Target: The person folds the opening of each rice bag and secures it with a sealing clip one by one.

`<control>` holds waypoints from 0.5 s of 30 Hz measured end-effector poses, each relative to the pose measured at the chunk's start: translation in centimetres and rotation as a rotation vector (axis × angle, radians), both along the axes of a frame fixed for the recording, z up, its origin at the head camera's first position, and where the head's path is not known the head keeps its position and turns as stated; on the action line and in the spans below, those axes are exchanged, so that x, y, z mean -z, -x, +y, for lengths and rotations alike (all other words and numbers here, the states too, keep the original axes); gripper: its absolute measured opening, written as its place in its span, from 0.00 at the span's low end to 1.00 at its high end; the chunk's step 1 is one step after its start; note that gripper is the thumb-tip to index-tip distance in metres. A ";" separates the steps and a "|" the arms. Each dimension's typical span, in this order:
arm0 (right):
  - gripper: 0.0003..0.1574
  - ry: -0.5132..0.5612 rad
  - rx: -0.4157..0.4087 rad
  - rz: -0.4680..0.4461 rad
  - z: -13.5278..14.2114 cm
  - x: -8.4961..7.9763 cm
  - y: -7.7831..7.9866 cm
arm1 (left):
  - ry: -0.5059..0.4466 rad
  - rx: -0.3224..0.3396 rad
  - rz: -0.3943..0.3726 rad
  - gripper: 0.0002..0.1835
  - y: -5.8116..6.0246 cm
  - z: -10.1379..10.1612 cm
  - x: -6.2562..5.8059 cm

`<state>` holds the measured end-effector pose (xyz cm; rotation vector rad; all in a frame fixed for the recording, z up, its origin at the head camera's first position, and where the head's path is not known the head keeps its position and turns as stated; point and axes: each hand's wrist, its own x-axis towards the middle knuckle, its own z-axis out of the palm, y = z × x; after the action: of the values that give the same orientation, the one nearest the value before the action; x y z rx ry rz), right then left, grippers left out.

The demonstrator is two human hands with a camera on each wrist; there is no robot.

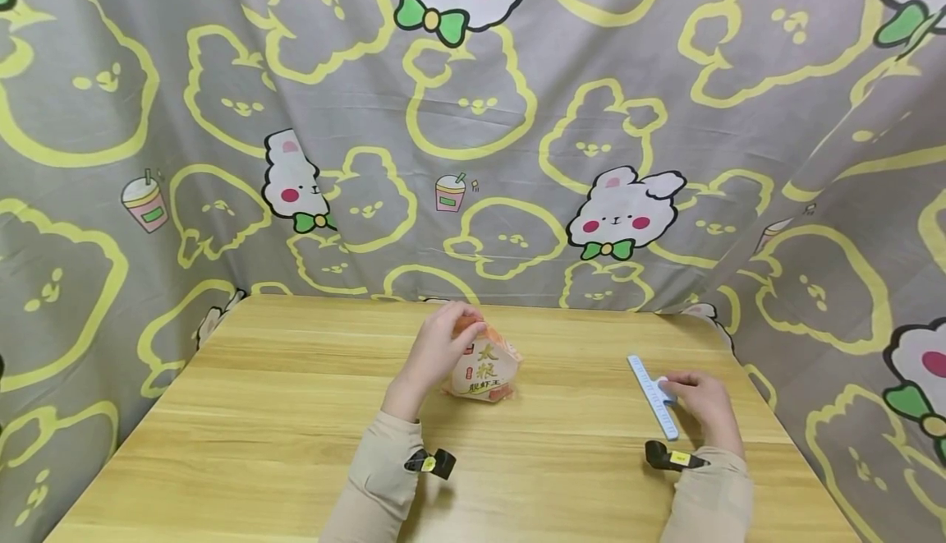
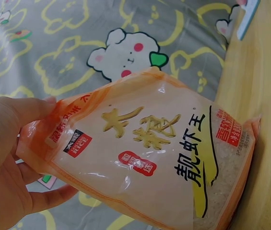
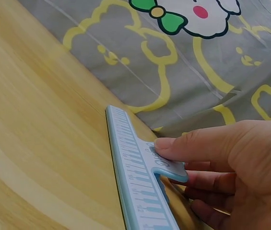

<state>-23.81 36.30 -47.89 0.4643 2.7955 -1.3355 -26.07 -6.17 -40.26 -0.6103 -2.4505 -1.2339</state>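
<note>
Head view: at six o'clock on the table, the left hand pinches a rice bag by its top; at four, the right hand grips a blue clip. Left wrist: glossy film, probably slick, soft, bottom-heavy; its narrowed top suits holding. Right wrist: smooth straight bar, likely light, stiff; hold its tab.

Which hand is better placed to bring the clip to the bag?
Probably the right hand: it pinches the blue clip, while the left hand is busy holding the bag by its top.
</note>
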 end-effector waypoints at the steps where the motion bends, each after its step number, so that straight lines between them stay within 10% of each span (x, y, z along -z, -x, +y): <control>1: 0.27 0.003 0.001 -0.006 0.0 0.0 0.0 | 0.004 -0.001 0.005 0.05 0.0 0.0 0.0; 15: 0.25 0.023 0.010 -0.012 -0.2 0.1 0.4 | -0.009 -0.003 -0.013 0.05 -0.1 0.0 0.0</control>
<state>-24.20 36.06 -48.03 0.4842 2.7691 -1.3608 -25.99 -6.13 -40.24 -0.5980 -2.4541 -1.2507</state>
